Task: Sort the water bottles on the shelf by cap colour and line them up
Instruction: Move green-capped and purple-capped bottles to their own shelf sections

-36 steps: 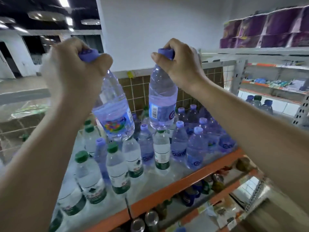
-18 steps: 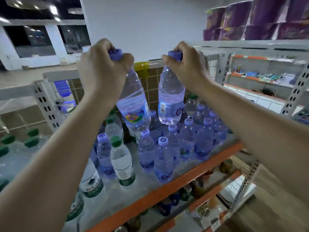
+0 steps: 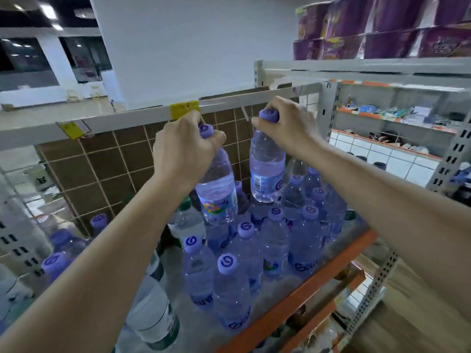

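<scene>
Your left hand (image 3: 184, 146) pinches neck of clear purple-capped plastic water bottle (image 3: 216, 189); your right hand (image 3: 285, 123) grips second full purple-capped bottle (image 3: 266, 171). Both hang above purple-capped cluster (image 3: 254, 250) on orange-edged shelf (image 3: 305, 289).

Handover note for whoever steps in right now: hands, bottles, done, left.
Left hand: grips a purple-capped bottle by its neck, in the air.
Right hand: same grip on a second purple-capped bottle, also lifted.
Shelf: purple caps clustered centre-right; green-capped bottles at left, one behind the cluster.
Done: rough grouping.
Left: set both down with the purple ones, straighten rows.
</scene>
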Tool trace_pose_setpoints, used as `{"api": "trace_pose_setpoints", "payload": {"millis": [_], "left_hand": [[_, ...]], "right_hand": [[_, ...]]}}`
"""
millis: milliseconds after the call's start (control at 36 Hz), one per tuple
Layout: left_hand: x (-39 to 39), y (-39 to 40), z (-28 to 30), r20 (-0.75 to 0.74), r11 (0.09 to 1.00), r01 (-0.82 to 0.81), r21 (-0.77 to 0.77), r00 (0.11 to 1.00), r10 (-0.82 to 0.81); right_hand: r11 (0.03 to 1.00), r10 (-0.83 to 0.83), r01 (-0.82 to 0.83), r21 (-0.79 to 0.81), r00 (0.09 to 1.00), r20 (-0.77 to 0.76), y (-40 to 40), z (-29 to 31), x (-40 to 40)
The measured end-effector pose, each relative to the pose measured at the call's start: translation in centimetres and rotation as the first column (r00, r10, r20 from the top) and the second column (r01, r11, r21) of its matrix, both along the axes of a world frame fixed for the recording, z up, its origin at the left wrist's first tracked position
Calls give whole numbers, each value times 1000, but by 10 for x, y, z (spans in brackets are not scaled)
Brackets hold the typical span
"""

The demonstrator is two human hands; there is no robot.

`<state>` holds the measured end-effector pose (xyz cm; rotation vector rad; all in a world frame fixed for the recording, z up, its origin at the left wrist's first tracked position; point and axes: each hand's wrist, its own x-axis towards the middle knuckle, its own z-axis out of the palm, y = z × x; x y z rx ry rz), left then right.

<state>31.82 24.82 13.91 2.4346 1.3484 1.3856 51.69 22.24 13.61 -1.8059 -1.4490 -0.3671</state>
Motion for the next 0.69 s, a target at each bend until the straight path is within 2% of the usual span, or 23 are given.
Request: {"api": "trace_pose_setpoints", "payload": {"millis": [222, 417, 556, 694], "left_hand": [[26, 8, -23, -96, 996, -34, -86, 995, 26], [45, 11, -48, -259, 977, -114, -180, 964, 64], [60, 13, -65, -411, 951, -189, -244, 908, 75], [71, 13, -84, -515, 929, -186, -321, 857, -7]], "right_hand": [[977, 62, -63, -202, 998, -13, 17, -26, 28], [918, 132, -132, -374, 991, -25, 25, -47, 40], [818, 185, -164, -551, 983, -18, 32, -58, 47], [723, 254, -182, -666, 967, 13, 34, -71, 49]]}}
